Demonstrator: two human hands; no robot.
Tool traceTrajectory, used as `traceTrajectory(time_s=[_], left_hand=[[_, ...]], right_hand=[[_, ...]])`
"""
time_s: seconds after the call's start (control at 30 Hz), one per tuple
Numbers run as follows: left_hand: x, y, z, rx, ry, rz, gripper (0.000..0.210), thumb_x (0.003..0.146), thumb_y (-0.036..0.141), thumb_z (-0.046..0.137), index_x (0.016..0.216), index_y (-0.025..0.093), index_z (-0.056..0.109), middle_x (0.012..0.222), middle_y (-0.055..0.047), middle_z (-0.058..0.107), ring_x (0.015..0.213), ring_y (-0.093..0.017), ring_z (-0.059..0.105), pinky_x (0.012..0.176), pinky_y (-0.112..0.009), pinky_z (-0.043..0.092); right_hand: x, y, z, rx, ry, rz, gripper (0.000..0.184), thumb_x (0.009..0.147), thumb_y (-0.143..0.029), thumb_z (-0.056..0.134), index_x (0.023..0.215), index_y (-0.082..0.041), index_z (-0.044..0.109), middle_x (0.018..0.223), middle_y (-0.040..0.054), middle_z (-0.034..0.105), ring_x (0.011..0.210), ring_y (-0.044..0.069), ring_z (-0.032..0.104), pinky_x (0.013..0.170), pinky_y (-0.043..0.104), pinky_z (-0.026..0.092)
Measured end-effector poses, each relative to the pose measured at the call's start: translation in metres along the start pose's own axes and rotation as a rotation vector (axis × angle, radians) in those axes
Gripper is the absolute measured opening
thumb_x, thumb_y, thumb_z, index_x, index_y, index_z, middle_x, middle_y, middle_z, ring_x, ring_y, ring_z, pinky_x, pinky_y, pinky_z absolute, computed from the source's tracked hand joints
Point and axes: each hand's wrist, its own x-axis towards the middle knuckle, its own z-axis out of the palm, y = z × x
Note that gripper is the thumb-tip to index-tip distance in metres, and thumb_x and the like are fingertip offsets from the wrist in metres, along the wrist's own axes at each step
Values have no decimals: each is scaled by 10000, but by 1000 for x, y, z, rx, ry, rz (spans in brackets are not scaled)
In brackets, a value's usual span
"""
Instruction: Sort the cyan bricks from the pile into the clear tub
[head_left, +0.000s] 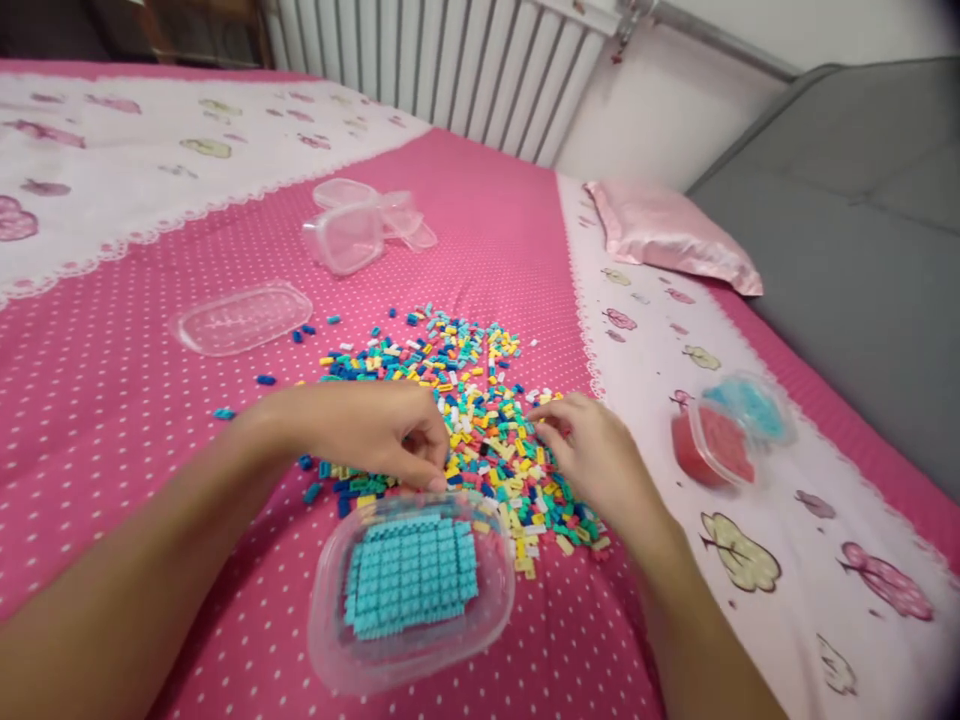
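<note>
My left hand (394,432) is closed, its fingers curled and the thumb against them at the far rim of a clear plastic tub (330,610). Whatever those fingers hold, if anything, is hidden. In the tub lies a block of turquoise toy bricks (412,575), packed in neat rows. Just beyond spreads a pile of small loose toy bricks (480,420) in yellow, blue, green, white and red. At its right side my right hand (592,450) has thumb and forefinger drawn close together among the bricks; nothing can be made out between them.
Behind the pile, on the pink dotted bedspread (465,215), lie a clear lid (244,318) and clear tubs (349,238). To the right stand a tub of red pieces (712,448) and another of turquoise pieces (750,405). A pink pillow (671,235) rests near the grey headboard (847,200).
</note>
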Motion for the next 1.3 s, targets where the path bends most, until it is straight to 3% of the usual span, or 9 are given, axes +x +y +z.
traceTrajectory(time_s=[0.1,0.27,0.4,0.6,0.77,0.97,1.1,1.3], left_hand=[[2,0,-1,19,12,7,273,917,318,588,735,146,696,643,6,655,572,-71,547,540,-151,388],[3,-1,-1,20,-1,-9,297,934,329,559,751,144,702,660,4,654,587,-76,555,554,-154,401],[2,-1,-1,-11,0,-17,324,951,369,553,783,143,715,703,-10,693,637,-86,613,590,-153,430],[1,0,-2,-30,13,21,301,950,332,559,778,139,716,699,-11,709,621,-79,613,582,-147,440],[1,0,0,-29,78,90,274,945,303,581,762,142,706,688,-5,712,614,-75,620,562,-148,424],[2,2,0,-72,202,239,192,941,285,624,1048,147,704,863,-20,753,757,-93,680,678,-169,489],[1,2,0,-102,222,266,141,924,255,654,1009,156,708,903,-28,757,805,-97,683,740,-183,510],[3,-1,1,-33,236,265,99,902,224,674,960,156,715,863,-15,741,754,-84,643,697,-173,481]], right_hand=[[3,-1,10,5,-26,1,144,892,-151,610,898,-210,741,916,50,742,885,198,675,834,362,451],[3,-2,7,14,16,29,128,861,-139,630,868,-233,716,865,4,760,883,212,680,936,461,361],[3,-2,0,76,44,21,127,842,-122,610,869,-219,687,840,9,748,802,194,673,846,395,422],[-14,-38,-19,223,-2,-132,154,861,-138,631,979,-225,676,901,-4,719,844,155,672,769,294,491],[-35,-68,-28,350,23,-321,152,897,-122,638,892,-247,725,882,-16,684,805,118,671,705,235,495],[-34,-65,-22,378,0,-318,188,874,-92,664,921,-265,719,904,-62,740,848,89,696,761,199,503],[-33,-65,-20,391,4,-310,190,883,-87,619,909,-252,709,906,-55,758,833,95,713,751,204,516],[-33,-60,-17,298,3,-272,175,913,-155,573,910,-253,718,908,-9,749,829,151,706,721,274,518]])
